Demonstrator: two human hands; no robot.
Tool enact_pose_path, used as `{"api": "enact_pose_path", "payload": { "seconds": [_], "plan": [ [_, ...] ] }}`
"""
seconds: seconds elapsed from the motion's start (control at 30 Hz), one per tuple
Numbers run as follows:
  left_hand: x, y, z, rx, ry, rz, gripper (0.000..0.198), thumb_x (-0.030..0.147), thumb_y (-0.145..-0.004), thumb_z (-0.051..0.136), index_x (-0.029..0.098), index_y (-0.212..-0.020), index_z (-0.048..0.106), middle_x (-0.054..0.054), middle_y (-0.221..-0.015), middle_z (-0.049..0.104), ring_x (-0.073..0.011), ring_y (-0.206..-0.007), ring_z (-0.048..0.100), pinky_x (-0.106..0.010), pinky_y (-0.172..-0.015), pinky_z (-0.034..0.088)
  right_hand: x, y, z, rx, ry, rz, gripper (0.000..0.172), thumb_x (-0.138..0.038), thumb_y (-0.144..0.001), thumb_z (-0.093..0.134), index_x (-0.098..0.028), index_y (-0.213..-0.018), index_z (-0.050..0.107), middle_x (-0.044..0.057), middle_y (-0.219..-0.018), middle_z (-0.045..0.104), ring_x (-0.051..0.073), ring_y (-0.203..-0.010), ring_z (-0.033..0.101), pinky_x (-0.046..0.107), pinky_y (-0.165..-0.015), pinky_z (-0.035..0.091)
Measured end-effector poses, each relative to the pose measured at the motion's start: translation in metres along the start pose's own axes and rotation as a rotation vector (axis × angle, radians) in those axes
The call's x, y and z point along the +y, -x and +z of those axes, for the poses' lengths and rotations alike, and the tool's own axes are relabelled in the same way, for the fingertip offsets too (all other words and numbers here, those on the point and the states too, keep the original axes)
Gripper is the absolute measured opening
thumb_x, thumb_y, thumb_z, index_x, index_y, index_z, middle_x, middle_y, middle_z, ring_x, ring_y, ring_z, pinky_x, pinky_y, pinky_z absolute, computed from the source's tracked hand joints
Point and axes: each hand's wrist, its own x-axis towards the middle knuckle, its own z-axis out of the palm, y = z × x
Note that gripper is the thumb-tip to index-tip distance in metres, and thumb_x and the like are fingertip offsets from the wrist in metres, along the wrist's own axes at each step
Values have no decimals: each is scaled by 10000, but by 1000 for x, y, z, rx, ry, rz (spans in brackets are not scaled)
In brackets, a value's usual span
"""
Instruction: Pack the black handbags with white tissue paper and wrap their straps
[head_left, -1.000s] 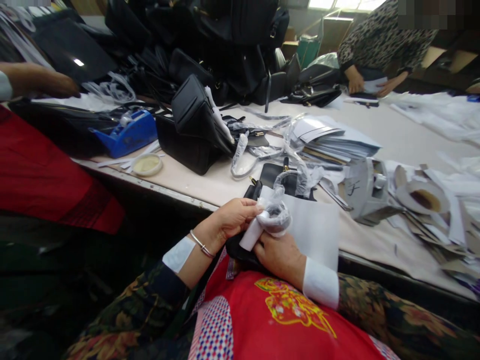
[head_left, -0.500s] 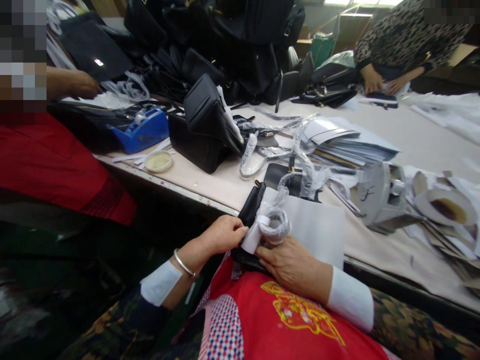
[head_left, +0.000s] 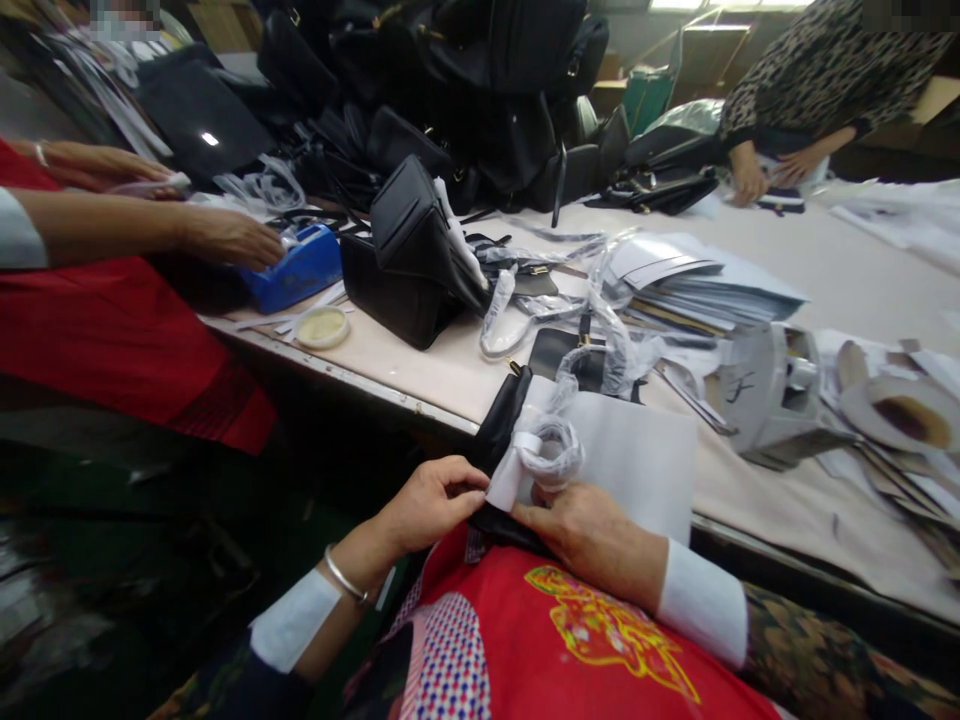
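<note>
At the table's near edge lies a black bag [head_left: 501, 420] with a white foam sheet [head_left: 622, 450] over it. On top sits a strap coil [head_left: 555, 452] in clear plastic, bound by a white band. The thumb and fingertips of my left hand [head_left: 431, 502] close at the left corner of the white wrapping under the coil. My right hand [head_left: 589, 525] grips the near side of the bag, its thumb against the wrapping's lower edge; some fingers are hidden behind the coil.
Ahead stand a black handbag [head_left: 420, 250], plastic-wrapped straps [head_left: 615, 340] and a paper stack [head_left: 697, 280]. A grey tape dispenser [head_left: 780, 390] is at right. One co-worker's hand [head_left: 232, 240] reaches a blue tape dispenser [head_left: 307, 268]; another's hands [head_left: 791, 170] work at the far right.
My left hand has shifted slightly down and left, its fingers moving from the bag's edge to the wrapping's corner. The co-worker's hand at left has come over the blue dispenser.
</note>
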Motion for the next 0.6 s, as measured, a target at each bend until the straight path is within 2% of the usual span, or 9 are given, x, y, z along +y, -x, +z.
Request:
{"api": "enact_pose_path", "payload": {
  "seconds": [0.1, 0.2, 0.27, 0.33, 0.43, 0.6],
  "plan": [
    [-2, 2, 1, -19, 62, 27, 212, 253, -830, 640, 165, -954, 787, -45, -869, 654, -167, -813, 629, -264, -739, 511, -5, -7, -4, -2, 50, 37, 454, -122, -907, 523, -274, -1325, 613, 57, -782, 681, 184, -619, 556, 312, -536, 246],
    [-3, 2, 3, -46, 181, -113, 252, 271, -855, 604, 154, -1008, 768, -36, -849, 651, -152, -723, 633, -272, -696, 525, -8, -13, -8, -5, 59, 83, 391, -107, -887, 527, -251, -1222, 666, 85, -853, 703, 214, -683, 602, 310, -556, 305],
    [-3, 1, 4, -31, 178, -166, 255, 250, -856, 583, 153, -1015, 758, -30, -840, 646, -141, -676, 621, -266, -659, 521, -7, -13, -10, -34, 24, 63, 323, -127, -914, 522, -236, -1173, 683, 81, -820, 700, 211, -671, 606, 309, -560, 327],
    [-3, -1, 4, -18, 38, -93, 250, 194, -831, 589, 174, -1008, 766, -23, -848, 629, -143, -720, 613, -255, -679, 511, -4, -10, -13, -49, -31, 40, 258, -197, -948, 543, -219, -1163, 682, 85, -837, 701, 216, -699, 623, 310, -586, 367],
    [-3, -6, 0, -73, -194, 84, 297, 113, -816, 588, 217, -1013, 785, -14, -845, 582, -148, -812, 589, -243, -743, 487, -2, -2, -23, -54, -145, 35, 257, -290, -959, 592, -201, -1185, 675, 110, -970, 707, 248, -840, 659, 332, -692, 444],
    [-5, -17, -10, -189, -316, 229, 258, 104, -864, 612, 222, -1013, 788, -8, -833, 542, -135, -794, 558, -220, -707, 450, -5, 16, -36, -61, -280, 36, 162, -152, -963, 551, -168, -986, 711, 89, -935, 700, 212, -873, 657, 306, -772, 477]
  ]
}}
